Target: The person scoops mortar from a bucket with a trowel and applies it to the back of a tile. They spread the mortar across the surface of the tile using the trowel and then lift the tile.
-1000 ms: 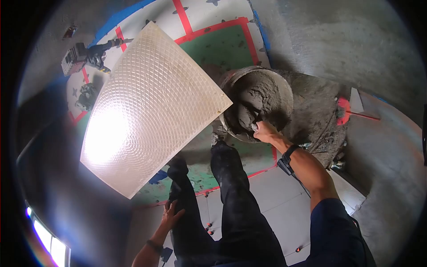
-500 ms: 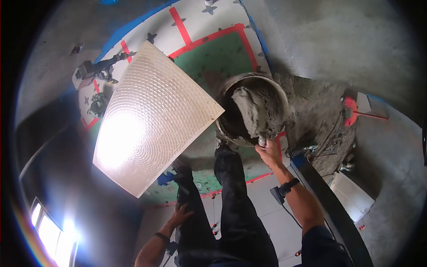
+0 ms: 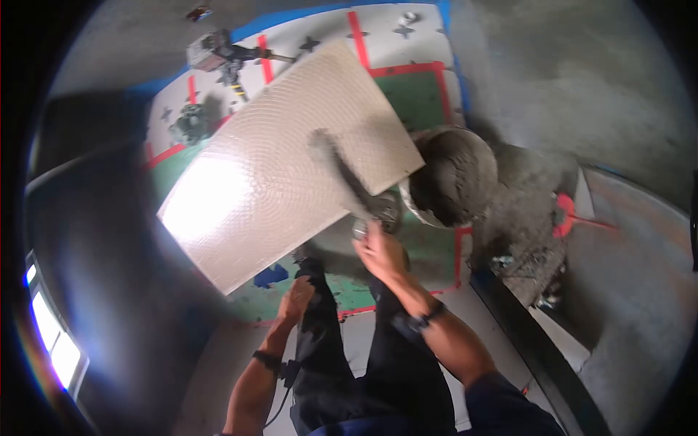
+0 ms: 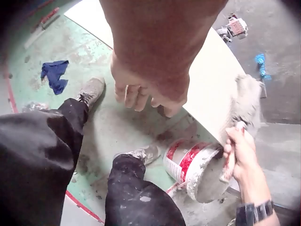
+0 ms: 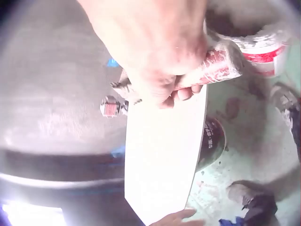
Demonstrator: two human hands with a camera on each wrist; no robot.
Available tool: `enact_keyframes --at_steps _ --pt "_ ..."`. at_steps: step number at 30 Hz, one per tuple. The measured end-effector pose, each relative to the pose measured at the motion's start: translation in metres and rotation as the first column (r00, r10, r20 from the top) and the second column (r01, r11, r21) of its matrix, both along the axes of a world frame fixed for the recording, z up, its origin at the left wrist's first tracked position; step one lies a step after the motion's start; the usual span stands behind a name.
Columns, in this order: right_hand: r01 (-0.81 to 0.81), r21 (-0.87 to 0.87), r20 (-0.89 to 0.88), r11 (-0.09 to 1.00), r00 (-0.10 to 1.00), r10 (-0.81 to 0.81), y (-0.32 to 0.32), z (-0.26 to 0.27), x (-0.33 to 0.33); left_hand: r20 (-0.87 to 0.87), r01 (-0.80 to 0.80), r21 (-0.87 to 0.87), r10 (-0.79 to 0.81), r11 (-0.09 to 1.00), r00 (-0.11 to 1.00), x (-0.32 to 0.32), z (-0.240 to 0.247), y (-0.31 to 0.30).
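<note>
Trowel (image 4: 245,101) out over the panel (image 3: 269,163), and there's grey mix on it! The right hand (image 3: 382,254) has the handle firmly grasped, fingers wrapped right round, while the blade reaches across the edge of that ribbed, shiny back face. Touching down or just above? The head view is too blurred to tell. Over on the other side, the left hand (image 3: 297,299) grips nothing that shows, fingers loosely bent, near the panel's lower edge and just by the leg. The bucket (image 4: 190,157) sits right beside the panel's corner, plenty of mortar (image 3: 465,174) inside. So this looks like the loading step: a scoop being brought across to the back face, which seems mostly bare. What does the next move call for? A steady wrist, I'd say, the blade turned over and the mix pressed on without spilling past the edge.
</note>
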State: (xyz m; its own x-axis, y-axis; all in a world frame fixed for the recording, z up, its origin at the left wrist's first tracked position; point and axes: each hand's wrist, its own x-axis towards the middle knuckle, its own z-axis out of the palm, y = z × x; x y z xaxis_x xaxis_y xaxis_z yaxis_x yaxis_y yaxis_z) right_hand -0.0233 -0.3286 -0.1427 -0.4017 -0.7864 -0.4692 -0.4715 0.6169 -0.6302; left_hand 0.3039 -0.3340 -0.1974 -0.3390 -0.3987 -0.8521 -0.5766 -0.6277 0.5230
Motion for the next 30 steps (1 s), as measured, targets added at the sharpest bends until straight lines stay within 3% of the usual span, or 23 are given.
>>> enact_keyframes --at_steps 1,3,5,7,9,10,12,14,16,17,19,20,21,22,24,25,27,28,30 --pt "-0.020 -0.077 -0.041 0.997 0.999 0.017 -0.019 -0.011 0.013 0.020 0.232 -0.246 -0.234 0.941 0.972 -0.002 0.018 -0.009" --pt "-0.081 -0.118 -0.074 0.990 0.995 0.073 -0.027 -0.033 0.029 0.058 0.276 -0.201 -0.270 0.940 0.961 0.014 0.031 -0.006" --pt "-0.025 -0.116 0.007 0.993 1.000 0.026 -0.013 -0.009 0.023 0.110 0.300 -0.131 -0.287 0.945 0.952 0.040 0.035 0.004" --pt "-0.026 -0.031 -0.066 0.999 0.998 0.024 0.026 0.018 -0.011 0.217 0.295 -0.042 -0.279 0.955 0.935 0.071 0.042 0.022" --pt "-0.016 0.264 -0.210 0.964 0.975 0.074 0.063 0.061 -0.073 0.237 0.285 -0.027 -0.270 0.958 0.933 0.117 0.027 0.042" --pt "0.025 0.283 -0.200 0.959 0.979 0.034 0.085 0.075 -0.111 0.297 0.309 0.032 -0.305 0.950 0.905 0.149 0.014 0.058" --pt "-0.032 0.629 -0.349 0.777 0.881 0.319 0.095 0.104 -0.183 0.350 0.331 0.099 -0.344 0.939 0.871 0.157 0.008 0.068" --pt "-0.201 0.641 -0.405 0.741 0.731 0.549 0.124 0.079 -0.255 0.365 0.315 0.166 -0.355 0.934 0.861 0.149 0.016 0.061" --pt "-0.358 0.718 -0.299 0.596 0.615 0.730 0.122 0.042 -0.307 0.376 0.366 0.132 -0.388 0.921 0.841 0.128 0.010 0.053" --pt "-0.371 0.714 -0.283 0.594 0.623 0.729 0.114 0.023 -0.312 0.387 0.416 0.095 -0.418 0.905 0.822 0.113 0.010 0.047" --pt "-0.537 0.750 -0.101 0.387 0.485 0.869 0.104 -0.011 -0.307 0.319 0.326 0.036 -0.320 0.945 0.892 0.064 0.021 0.030" --pt "-0.604 0.702 -0.065 0.378 0.474 0.878 0.127 -0.047 -0.301 0.241 0.316 -0.023 -0.302 0.948 0.923 0.047 0.020 0.027" --pt "-0.592 0.719 -0.018 0.365 0.509 0.861 0.130 -0.054 -0.283 0.154 0.300 -0.085 -0.285 0.950 0.946 0.029 0.017 0.023" --pt "-0.591 0.679 -0.021 0.436 0.578 0.816 0.137 -0.053 -0.276 0.163 0.301 -0.086 -0.284 0.950 0.945 0.001 0.022 0.017" --pt "-0.530 0.606 -0.028 0.593 0.731 0.682 0.142 -0.033 -0.262 0.069 0.058 0.015 -0.059 0.998 0.996 -0.050 0.040 0.007" --pt "-0.465 0.573 -0.034 0.675 0.809 0.586 0.134 -0.017 -0.254 0.075 0.063 0.011 -0.063 0.998 0.995 -0.065 0.040 0.006" --pt "-0.362 0.675 0.091 0.643 0.906 0.414 0.127 -0.014 -0.240 0.043 0.133 0.010 -0.133 0.991 0.990 -0.078 0.017 0.016" --pt "-0.337 0.656 0.088 0.675 0.923 0.375 0.130 -0.021 -0.232 -0.051 0.241 -0.124 -0.248 0.963 0.967 -0.063 -0.009 0.031" --pt "-0.318 0.635 0.100 0.704 0.938 0.333 0.125 -0.028 -0.222 0.030 0.228 -0.040 -0.226 0.973 0.974 -0.082 0.001 0.033"
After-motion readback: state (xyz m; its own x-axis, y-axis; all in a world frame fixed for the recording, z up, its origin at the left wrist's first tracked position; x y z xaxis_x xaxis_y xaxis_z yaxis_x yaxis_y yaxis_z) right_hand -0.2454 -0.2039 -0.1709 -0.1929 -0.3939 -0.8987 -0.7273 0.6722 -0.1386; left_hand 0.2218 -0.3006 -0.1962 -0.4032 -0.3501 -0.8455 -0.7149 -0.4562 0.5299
